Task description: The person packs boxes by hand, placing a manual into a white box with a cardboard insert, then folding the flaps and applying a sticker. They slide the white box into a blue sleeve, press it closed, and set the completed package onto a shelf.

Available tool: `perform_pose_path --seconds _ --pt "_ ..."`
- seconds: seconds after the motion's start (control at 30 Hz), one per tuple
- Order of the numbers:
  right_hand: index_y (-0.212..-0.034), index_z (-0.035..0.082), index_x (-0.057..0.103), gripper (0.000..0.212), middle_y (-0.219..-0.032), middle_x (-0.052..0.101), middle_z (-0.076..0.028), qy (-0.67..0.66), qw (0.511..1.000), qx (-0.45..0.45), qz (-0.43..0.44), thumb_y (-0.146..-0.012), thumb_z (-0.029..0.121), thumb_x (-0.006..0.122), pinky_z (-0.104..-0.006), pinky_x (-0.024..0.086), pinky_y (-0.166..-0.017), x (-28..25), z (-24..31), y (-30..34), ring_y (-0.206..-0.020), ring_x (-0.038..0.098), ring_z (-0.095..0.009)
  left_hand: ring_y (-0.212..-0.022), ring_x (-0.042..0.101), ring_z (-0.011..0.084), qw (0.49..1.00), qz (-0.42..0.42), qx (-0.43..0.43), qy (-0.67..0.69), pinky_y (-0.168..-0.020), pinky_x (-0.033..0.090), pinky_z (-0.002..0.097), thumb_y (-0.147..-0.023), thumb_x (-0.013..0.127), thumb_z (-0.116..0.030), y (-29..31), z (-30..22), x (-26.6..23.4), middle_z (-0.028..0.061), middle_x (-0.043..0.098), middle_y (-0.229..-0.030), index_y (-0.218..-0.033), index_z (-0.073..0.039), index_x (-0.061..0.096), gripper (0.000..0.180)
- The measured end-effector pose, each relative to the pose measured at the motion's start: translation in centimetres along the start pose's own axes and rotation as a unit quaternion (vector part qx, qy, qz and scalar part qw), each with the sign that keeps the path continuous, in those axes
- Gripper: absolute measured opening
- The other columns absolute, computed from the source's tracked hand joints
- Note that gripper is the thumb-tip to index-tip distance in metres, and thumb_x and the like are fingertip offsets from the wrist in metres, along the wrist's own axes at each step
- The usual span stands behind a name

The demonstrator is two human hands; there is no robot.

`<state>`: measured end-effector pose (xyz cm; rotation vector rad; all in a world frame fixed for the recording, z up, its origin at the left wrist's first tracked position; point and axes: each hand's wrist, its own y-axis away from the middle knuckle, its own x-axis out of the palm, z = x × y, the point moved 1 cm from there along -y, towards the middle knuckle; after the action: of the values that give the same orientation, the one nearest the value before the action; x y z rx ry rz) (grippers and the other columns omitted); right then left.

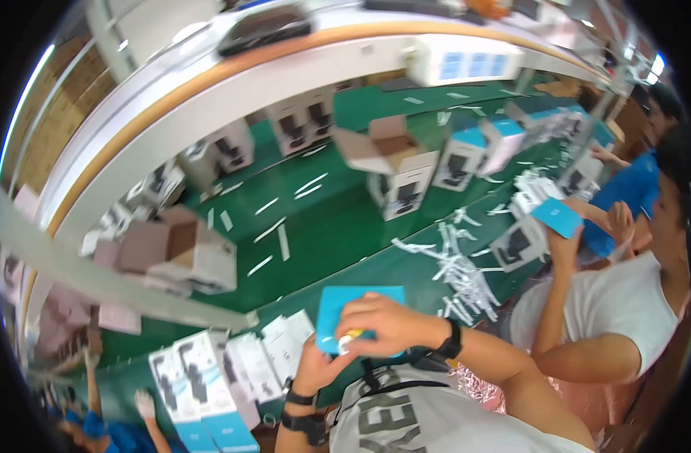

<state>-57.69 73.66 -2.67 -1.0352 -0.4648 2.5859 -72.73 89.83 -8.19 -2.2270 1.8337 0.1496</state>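
Note:
A flat-topped blue box [392, 296] is in front of my chest. My left hand [319, 371] grips its lower left edge, with the thumb toward the middle of the box. Over the box top, my right hand [382, 323] has its fingers curled, and a small white and yellow thing [351, 337] shows at its fingertips. What that thing is I cannot make out. My right palm hides much of the box top.
White strips [466, 279] lie heaped on the green bench right of me. White cartons [194, 370] and paper sheets [285, 336] are on the left. Open cartons [398, 177] stand on the green conveyor beyond. Beside me, a person in white [602, 309] holds a blue-topped box [557, 217].

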Motion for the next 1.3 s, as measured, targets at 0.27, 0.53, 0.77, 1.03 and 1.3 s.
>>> perform_pose_path --seconds 0.27,0.53,0.77,1.03,1.3 --pt "-0.103 0.006 0.065 0.017 -0.103 0.066 -0.008 -0.128 0.981 0.067 -0.127 -0.097 0.02 0.071 -0.0379 0.052 -0.077 -0.4 3.1 1.3 -0.095 0.067 -0.022 -0.149 0.041 0.0405 0.986 -0.01 -0.11 -0.124 -0.126 0.028 0.0511 -0.092 0.082 -0.022 3.1 3.5 -3.3 0.019 0.036 -0.169 -0.17 -0.007 0.011 0.106" --pt "-0.139 0.015 0.064 0.042 -0.112 0.07 -0.007 0.152 0.829 0.409 -0.35 -0.099 0.022 0.074 -0.0364 0.056 -0.078 -3.5 2.3 20.1 -0.095 0.072 -0.023 -0.141 0.048 0.042 0.976 0.015 0.096 -0.196 -0.117 0.04 0.0487 -0.083 0.087 -0.011 1.7 -0.4 -2.4 0.0258 0.047 -0.156 -0.152 0.0 0.052 0.078" --pt "-0.143 0.016 0.065 0.055 -0.106 0.07 -0.009 0.083 0.949 0.134 -0.272 -0.091 0.024 0.081 -0.0404 0.058 -0.077 3.6 2.1 12.4 -0.092 0.071 -0.03 -0.127 0.056 0.0337 0.94 -0.126 0.113 -0.297 -0.098 0.051 0.0451 -0.079 0.089 -0.009 4.0 3.7 -2.1 0.0158 0.058 -0.127 -0.139 -0.003 0.067 0.064" --pt "-0.121 0.01 0.078 0.04 -0.096 0.067 -0.008 0.159 0.936 0.091 -0.301 -0.082 0.005 0.085 -0.0359 0.055 -0.059 2.1 1.1 11.7 -0.072 0.067 -0.023 -0.113 0.061 0.0393 0.928 -0.191 0.143 -0.288 -0.09 0.054 0.0498 -0.067 0.1 -0.021 2.6 1.5 2.3 0.0109 0.052 -0.107 -0.131 -0.012 0.075 0.069" --pt "-0.127 0.009 0.076 0.051 -0.097 0.064 -0.007 0.152 0.945 0.091 -0.275 -0.078 0.001 0.087 -0.0343 0.053 -0.06 2.7 1.2 13.0 -0.07 0.064 -0.021 -0.117 0.059 0.0389 0.921 -0.134 0.172 -0.323 -0.098 0.051 0.0509 -0.071 0.097 -0.028 4.5 2.2 0.8 0.0113 0.054 -0.111 -0.135 -0.012 0.072 0.071"
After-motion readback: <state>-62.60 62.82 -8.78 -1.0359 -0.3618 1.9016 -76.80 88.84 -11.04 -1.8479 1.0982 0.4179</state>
